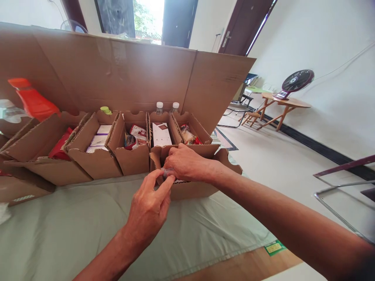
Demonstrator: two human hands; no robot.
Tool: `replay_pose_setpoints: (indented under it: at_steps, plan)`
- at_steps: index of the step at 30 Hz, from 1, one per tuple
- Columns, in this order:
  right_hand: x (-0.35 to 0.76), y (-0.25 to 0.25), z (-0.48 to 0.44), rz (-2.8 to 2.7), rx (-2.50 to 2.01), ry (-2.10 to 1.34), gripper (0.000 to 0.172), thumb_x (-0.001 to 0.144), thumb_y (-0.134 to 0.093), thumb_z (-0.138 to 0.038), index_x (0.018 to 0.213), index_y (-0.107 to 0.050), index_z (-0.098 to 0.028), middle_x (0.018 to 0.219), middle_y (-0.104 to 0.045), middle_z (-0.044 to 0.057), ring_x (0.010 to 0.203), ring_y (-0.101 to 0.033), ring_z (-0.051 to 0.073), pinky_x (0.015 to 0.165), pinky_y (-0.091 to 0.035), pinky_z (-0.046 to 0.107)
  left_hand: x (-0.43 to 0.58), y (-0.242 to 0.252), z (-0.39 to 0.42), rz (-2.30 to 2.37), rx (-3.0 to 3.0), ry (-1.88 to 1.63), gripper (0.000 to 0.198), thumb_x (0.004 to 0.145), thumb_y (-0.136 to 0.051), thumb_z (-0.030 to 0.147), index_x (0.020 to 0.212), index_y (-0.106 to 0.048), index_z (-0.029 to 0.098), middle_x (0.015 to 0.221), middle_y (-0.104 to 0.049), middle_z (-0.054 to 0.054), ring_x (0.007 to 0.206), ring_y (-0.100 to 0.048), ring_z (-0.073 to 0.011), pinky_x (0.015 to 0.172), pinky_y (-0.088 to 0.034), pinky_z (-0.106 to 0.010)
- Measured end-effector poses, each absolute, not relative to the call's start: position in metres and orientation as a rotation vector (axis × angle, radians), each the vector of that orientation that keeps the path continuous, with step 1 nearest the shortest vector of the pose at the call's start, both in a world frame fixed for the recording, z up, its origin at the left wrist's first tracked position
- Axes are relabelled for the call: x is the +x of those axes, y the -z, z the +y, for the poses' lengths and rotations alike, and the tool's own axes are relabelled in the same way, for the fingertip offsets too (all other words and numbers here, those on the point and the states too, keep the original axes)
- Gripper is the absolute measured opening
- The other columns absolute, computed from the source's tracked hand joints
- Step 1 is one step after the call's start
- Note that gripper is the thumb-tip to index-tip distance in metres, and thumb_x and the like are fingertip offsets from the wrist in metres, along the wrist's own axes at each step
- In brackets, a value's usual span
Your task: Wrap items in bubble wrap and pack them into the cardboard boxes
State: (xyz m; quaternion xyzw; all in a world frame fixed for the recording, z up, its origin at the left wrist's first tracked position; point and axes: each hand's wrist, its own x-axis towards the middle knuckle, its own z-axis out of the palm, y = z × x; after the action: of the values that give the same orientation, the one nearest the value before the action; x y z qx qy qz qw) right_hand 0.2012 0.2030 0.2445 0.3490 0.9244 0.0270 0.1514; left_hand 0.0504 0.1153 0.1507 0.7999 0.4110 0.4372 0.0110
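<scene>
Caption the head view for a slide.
Left hand pinches translucent material beside the right hand at an open brown cardboard box on pale green cloth.

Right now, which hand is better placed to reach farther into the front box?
Probably the right hand: it is over the front box, fingers toward the opening. The left hand is mostly outside, at the near left corner, its fingertips by some clear plastic.
</scene>
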Motion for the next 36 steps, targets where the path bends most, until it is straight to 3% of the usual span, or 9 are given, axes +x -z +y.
replay_pose_setpoints:
  at_steps: [8, 14, 18, 20, 22, 25, 29, 33, 36]
  plan:
    - [0.205, -0.239, 0.201, 2.592, 1.073, 0.138, 0.023, 0.097, -0.057, -0.027, 0.095, -0.079, -0.019, 0.094, -0.079, 0.007, 0.093, -0.068, 0.025, 0.07, -0.033, 0.034, 0.05, -0.147, 0.109, 1.305, 2.477, -1.358, 0.042, 0.095, -0.05, 0.007, 0.133, -0.057, 0.021, 0.129, -0.053, -0.013, 0.103, -0.063, -0.0182, 0.085, -0.057, -0.031]
    - [0.252, -0.268, 0.173, 3.018, 1.381, 0.258, 0.018, 0.091, -0.063, -0.021, 0.102, -0.077, -0.022, 0.109, -0.078, 0.004, 0.107, -0.068, 0.024, 0.092, -0.045, 0.037, 0.044, -0.134, 0.099, 1.397, 2.118, -1.503, 0.055, 0.095, -0.053, 0.015, 0.147, -0.04, 0.027, 0.143, -0.046, -0.014, 0.109, -0.062, -0.0207, 0.095, -0.055, -0.041]
    - [0.311, -0.257, 0.113, 3.246, 2.162, 0.1, 0.017, 0.094, -0.062, -0.034, 0.102, -0.075, -0.028, 0.118, -0.075, 0.003, 0.116, -0.065, 0.025, 0.104, -0.047, 0.044, 0.039, -0.119, 0.097, 1.418, 1.732, -1.277, 0.055, 0.094, -0.052, 0.025, 0.147, -0.039, 0.031, 0.143, -0.049, -0.011, 0.117, -0.061, -0.025, 0.096, -0.056, -0.046]
    - [0.342, -0.231, 0.091, 2.967, 2.836, -0.047, 0.021, 0.091, -0.064, -0.042, 0.104, -0.074, -0.029, 0.121, -0.073, 0.004, 0.114, -0.066, 0.027, 0.103, -0.049, 0.048, 0.039, -0.112, 0.099, 1.361, 1.602, -1.177, 0.06, 0.092, -0.054, 0.028, 0.149, -0.037, 0.031, 0.15, -0.045, -0.011, 0.127, -0.056, -0.0284, 0.101, -0.052, -0.05]
    - [0.365, -0.196, 0.082, 2.543, 3.24, 0.068, 0.039, 0.086, -0.067, -0.051, 0.117, -0.07, -0.028, 0.123, -0.072, 0.007, 0.104, -0.069, 0.029, 0.095, -0.054, 0.05, 0.043, -0.107, 0.102, 1.275, 1.528, -1.126, 0.068, 0.09, -0.056, 0.03, 0.153, -0.031, 0.031, 0.157, -0.038, -0.01, 0.138, -0.047, -0.0304, 0.108, -0.047, -0.052]
    - [0.373, -0.146, 0.09, 2.491, 3.121, 0.621, 0.066, 0.077, -0.072, -0.058, 0.133, -0.059, -0.026, 0.13, -0.068, 0.011, 0.106, -0.068, 0.031, 0.088, -0.057, 0.048, 0.055, -0.099, 0.108, 1.167, 1.461, -1.094, 0.081, 0.087, -0.058, 0.029, 0.158, -0.018, 0.03, 0.164, -0.029, -0.009, 0.147, -0.035, -0.0312, 0.117, -0.037, -0.054]
    - [0.349, -0.107, 0.106, 2.687, 2.804, 1.201, 0.064, 0.078, -0.07, -0.063, 0.126, -0.059, -0.021, 0.126, -0.069, 0.014, 0.107, -0.067, 0.032, 0.089, -0.056, 0.047, 0.071, -0.088, 0.112, 1.053, 1.411, -1.069, 0.086, 0.084, -0.06, 0.027, 0.158, -0.017, 0.025, 0.157, -0.04, -0.014, 0.145, -0.039, -0.0329, 0.117, -0.036, -0.054]
    - [0.323, -0.11, 0.094, 2.727, 2.832, 1.265, 0.056, 0.079, -0.069, -0.063, 0.113, -0.063, -0.019, 0.113, -0.073, 0.015, 0.104, -0.067, 0.034, 0.09, -0.055, 0.05, 0.067, -0.098, 0.096, 1.058, 1.426, -1.073, 0.082, 0.088, -0.057, 0.027, 0.158, -0.016, 0.022, 0.149, -0.051, -0.015, 0.14, -0.047, -0.0313, 0.114, -0.04, -0.054]
    - [0.314, -0.139, 0.073, 2.858, 2.749, 1.183, 0.05, 0.083, -0.07, -0.058, 0.117, -0.064, -0.021, 0.121, -0.071, 0.014, 0.116, -0.063, 0.035, 0.099, -0.052, 0.051, 0.053, -0.127, 0.075, 1.086, 1.506, -1.125, 0.074, 0.092, -0.055, 0.027, 0.157, -0.02, 0.023, 0.147, -0.055, -0.013, 0.138, -0.05, -0.028, 0.115, -0.04, -0.053]
